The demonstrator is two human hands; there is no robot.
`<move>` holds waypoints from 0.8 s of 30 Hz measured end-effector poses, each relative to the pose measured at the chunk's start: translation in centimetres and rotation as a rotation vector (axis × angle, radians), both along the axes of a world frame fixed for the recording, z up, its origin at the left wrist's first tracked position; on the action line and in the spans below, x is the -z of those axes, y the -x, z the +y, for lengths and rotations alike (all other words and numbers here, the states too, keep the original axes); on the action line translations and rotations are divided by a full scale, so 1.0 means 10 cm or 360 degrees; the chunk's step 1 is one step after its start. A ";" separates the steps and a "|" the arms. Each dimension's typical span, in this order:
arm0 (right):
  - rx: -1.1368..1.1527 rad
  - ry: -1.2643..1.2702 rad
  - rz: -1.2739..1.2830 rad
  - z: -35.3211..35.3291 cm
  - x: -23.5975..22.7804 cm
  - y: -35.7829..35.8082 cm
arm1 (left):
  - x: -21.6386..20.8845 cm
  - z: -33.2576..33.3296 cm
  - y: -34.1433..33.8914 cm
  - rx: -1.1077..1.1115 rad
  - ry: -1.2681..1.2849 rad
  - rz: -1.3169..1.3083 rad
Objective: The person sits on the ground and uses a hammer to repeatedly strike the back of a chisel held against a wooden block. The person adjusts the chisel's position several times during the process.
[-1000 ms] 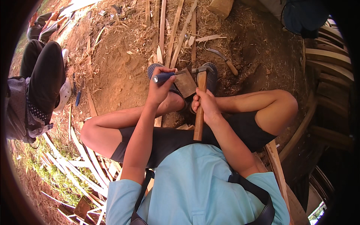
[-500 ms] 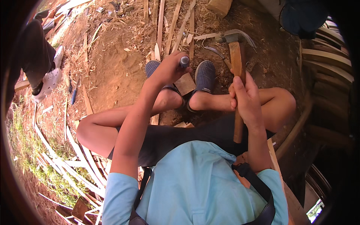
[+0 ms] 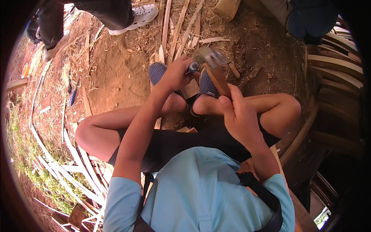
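Note:
My left hand [image 3: 179,73] is closed round an upright chisel [image 3: 193,67]; only the round metal-topped end of its handle shows, its blade being hidden below my fist. Under that hand a wooden block [image 3: 191,89] lies between my feet, which are in blue clogs [image 3: 209,79]. My right hand [image 3: 240,114] grips the wooden handle of a claw hammer [image 3: 217,79]. The hammer's head, smeared by motion, is just right of and beyond the chisel's top; whether the two touch, I cannot tell.
Long wooden strips [image 3: 177,33] lie on the dirt ahead. A blue-handled tool [image 3: 73,96] rests on the left, with bent slats [image 3: 83,166] nearer me. Another person's white shoe [image 3: 143,14] stands at far left. Curved wooden pieces [image 3: 336,65] are stacked right; a wood chunk [image 3: 227,9] lies ahead.
My right hand has swung the hammer leftward, bringing its head close to the chisel's top. My left hand stays almost in place. The other person's feet have moved forward and to the right.

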State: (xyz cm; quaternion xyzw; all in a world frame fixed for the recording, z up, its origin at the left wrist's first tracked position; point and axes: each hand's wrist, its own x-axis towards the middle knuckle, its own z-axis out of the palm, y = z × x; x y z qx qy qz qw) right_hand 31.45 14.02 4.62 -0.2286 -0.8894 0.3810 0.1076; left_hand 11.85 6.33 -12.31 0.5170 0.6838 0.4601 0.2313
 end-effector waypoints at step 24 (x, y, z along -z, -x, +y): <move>0.0199 0.0206 -0.0327 -0.02 0.31 -0.37 | -0.04 -0.02 0.03 -0.0062 0.0125 -0.0071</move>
